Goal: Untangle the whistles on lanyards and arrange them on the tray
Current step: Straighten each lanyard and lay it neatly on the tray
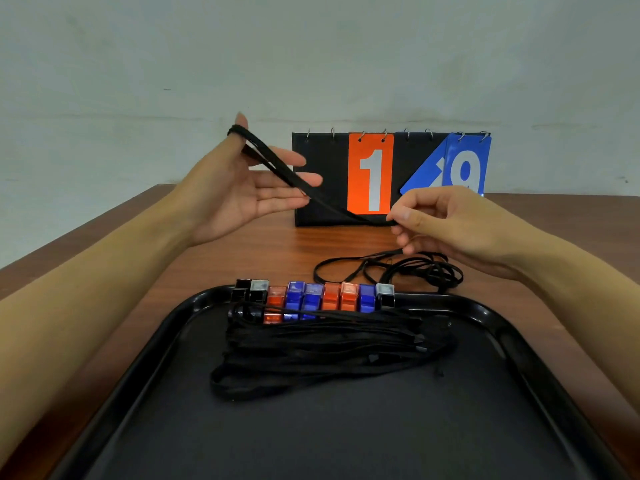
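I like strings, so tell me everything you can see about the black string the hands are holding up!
The black string is a thin, flat cord that looks like woven fabric. It is looped round the left hand thumb, then runs tight, doubled, slanting down past the open palm to the right hand, whose fingers pinch it. It hangs in the air above the wooden table.

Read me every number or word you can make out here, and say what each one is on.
"1": white digit on the orange flip card of the black scoreboard.
"9": white digit on the upright blue flip card, its lower edge hidden by the right hand.
A tilted blue card shows only part of a white mark, unreadable.
Whistles: no legible text.
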A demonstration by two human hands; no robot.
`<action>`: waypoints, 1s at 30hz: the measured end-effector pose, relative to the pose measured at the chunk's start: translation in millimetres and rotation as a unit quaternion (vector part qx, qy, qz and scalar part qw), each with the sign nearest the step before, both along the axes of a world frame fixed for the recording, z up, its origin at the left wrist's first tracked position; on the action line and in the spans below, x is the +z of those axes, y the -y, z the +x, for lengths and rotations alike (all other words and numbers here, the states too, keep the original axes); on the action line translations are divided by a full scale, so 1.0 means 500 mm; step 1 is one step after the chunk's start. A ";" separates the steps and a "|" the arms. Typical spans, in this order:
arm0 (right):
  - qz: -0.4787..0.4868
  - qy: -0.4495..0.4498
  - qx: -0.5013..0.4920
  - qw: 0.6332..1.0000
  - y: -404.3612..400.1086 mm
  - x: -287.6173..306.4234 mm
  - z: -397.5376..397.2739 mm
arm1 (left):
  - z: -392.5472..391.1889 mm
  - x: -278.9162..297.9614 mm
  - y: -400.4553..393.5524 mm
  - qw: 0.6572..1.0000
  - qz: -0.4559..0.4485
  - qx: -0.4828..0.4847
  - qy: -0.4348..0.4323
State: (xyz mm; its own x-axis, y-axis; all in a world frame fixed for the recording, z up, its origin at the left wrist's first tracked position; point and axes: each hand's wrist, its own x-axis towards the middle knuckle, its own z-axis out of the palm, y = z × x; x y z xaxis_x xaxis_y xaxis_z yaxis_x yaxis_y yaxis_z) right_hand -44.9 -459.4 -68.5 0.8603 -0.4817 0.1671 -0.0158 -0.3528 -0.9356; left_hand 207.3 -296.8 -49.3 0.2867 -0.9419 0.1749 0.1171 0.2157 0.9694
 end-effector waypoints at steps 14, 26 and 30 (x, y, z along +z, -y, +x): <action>0.046 -0.006 0.094 0.995 -0.054 0.005 0.005 | -0.050 -0.002 0.001 0.914 -0.017 -0.389 -0.117; -0.109 -0.039 -0.047 0.992 -0.021 0.016 -0.006 | 0.016 0.012 -0.014 0.938 -0.034 0.126 0.322; -0.186 -0.066 -0.064 0.978 -0.021 0.023 -0.013 | 0.033 0.025 -0.038 0.898 0.054 0.081 0.430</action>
